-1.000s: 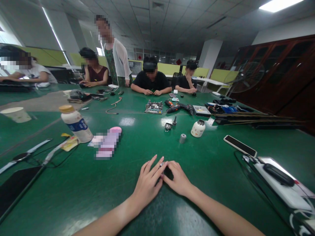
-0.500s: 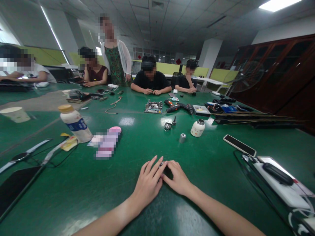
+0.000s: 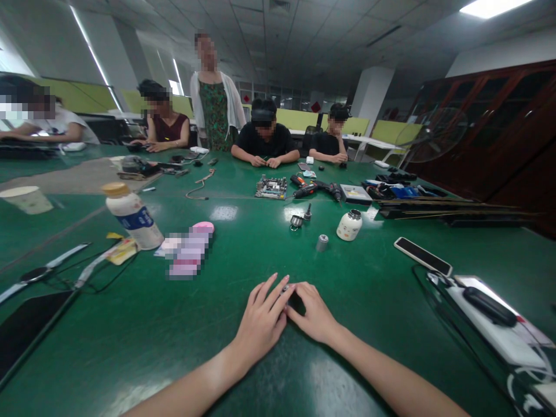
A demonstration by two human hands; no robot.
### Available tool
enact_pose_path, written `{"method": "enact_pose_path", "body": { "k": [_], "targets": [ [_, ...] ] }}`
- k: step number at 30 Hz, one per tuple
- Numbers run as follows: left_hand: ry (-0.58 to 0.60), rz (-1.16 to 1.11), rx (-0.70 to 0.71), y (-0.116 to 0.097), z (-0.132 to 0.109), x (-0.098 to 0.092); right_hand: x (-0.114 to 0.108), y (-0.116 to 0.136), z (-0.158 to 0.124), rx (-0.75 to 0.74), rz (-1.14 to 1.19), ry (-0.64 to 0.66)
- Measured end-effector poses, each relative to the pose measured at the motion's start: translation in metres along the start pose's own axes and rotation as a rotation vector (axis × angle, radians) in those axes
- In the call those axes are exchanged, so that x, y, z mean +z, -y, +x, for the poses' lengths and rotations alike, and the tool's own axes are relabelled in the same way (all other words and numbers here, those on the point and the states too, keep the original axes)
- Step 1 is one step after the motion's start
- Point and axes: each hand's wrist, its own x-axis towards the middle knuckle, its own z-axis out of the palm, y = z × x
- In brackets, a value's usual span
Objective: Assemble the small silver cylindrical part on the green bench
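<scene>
My two hands meet on the green table [image 3: 360,289] near its front edge. My left hand [image 3: 263,321] lies with its fingers stretched out and slightly spread, their tips against a small dark object [image 3: 290,295] with a bit of metal on top. My right hand [image 3: 315,315] is curled over the same object from the right and covers most of it. What the object is cannot be made out.
Ahead stand a small metal cylinder [image 3: 322,242] and a white jar [image 3: 349,226]. A phone [image 3: 423,256] and a white device with cables [image 3: 490,324] lie right; a bottle [image 3: 131,215] and cables left. Several people sit at the far side, one stands.
My hands have stayed in place on the small object. The standing person at the far side has walked to the right.
</scene>
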Motion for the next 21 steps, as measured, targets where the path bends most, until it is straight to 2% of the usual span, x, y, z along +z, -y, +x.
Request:
{"method": "enact_pose_path", "body": {
  "k": [6, 11, 16, 21],
  "targets": [
    [-0.016, 0.028, -0.015, -0.002, 0.000, -0.002, 0.000, 0.000, 0.000, 0.009, -0.004, -0.008],
    [-0.009, 0.088, -0.118, -0.002, 0.001, -0.002, -0.004, 0.005, 0.001, 0.029, 0.020, 0.015],
    [0.055, 0.151, -0.218, 0.006, -0.005, 0.010, -0.005, 0.006, 0.001, 0.057, 0.015, 0.018],
    [0.114, 0.156, -0.237, 0.011, -0.011, 0.021, -0.004, 0.007, 0.001, 0.058, 0.014, 0.009]
  ]
}}
